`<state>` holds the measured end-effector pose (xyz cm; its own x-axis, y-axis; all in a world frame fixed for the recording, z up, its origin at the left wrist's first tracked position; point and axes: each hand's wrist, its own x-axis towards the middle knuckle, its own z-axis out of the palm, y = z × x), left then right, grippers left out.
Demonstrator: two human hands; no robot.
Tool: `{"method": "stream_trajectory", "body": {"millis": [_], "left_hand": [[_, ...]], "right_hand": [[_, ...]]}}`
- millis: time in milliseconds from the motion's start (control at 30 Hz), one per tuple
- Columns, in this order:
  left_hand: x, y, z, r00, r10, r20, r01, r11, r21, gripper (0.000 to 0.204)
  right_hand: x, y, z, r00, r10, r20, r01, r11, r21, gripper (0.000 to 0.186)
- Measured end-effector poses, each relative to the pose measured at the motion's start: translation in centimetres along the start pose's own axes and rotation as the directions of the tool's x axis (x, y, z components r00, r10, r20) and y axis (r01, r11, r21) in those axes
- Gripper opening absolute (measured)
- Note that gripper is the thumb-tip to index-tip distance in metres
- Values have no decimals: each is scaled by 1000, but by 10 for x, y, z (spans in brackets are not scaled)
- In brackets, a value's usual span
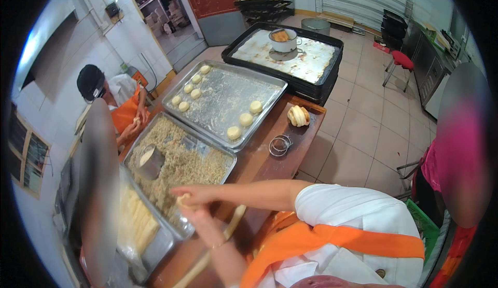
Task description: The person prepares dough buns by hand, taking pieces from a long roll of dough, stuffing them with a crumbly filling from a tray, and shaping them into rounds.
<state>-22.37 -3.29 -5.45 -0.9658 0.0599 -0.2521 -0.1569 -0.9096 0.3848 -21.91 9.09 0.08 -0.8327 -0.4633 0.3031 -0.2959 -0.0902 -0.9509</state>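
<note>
My right hand (199, 193) and my left hand (198, 218) meet over the near edge of a metal tray (193, 144) of crumbly beige filling (207, 166). Between them they pinch a small pale piece of dough (182, 200), partly covered by the fingers. In the filling a metal cup (151, 162) lies tilted. Under my forearms a long dough rope (236, 220) runs along the wooden table. Beyond, a floured metal tray (218, 99) carries several round dough pieces (246, 119) in groups at its left and right sides.
Metal rings (280, 145) and a twisted pale bundle (298, 116) sit at the table's right edge (311, 140). A pot (283, 41) stands on stacked black trays (332, 65). Sheeted dough (136, 220) lies at left. Across the table, a co-worker's hands (136, 123) hold something small.
</note>
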Motion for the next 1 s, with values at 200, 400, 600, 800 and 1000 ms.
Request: {"method": "stream_trajectory", "body": {"millis": [200,400,600,800,1000], "left_hand": [[-20,10,16,990,-4,-140,-24,980,-199,23],[-33,-9,26,998,-52,-36,50,998,-47,25],[-49,-22,54,996,40,-81,-35,997,66,29],[-86,-20,99,999,46,-30,-52,968,-244,39],[-75,-14,55,997,-40,65,55,970,-235,37]], "right_hand": [[-1,-27,-48,990,3,-144,-81,839,-538,68],[-31,-43,-21,995,100,-30,-96,989,114,65],[-32,-26,-2,995,-53,-88,44,995,-92,51],[-23,-43,-48,956,36,-292,-125,948,-293,46],[-45,-52,-63,960,-130,-249,28,925,-378,78]]}}
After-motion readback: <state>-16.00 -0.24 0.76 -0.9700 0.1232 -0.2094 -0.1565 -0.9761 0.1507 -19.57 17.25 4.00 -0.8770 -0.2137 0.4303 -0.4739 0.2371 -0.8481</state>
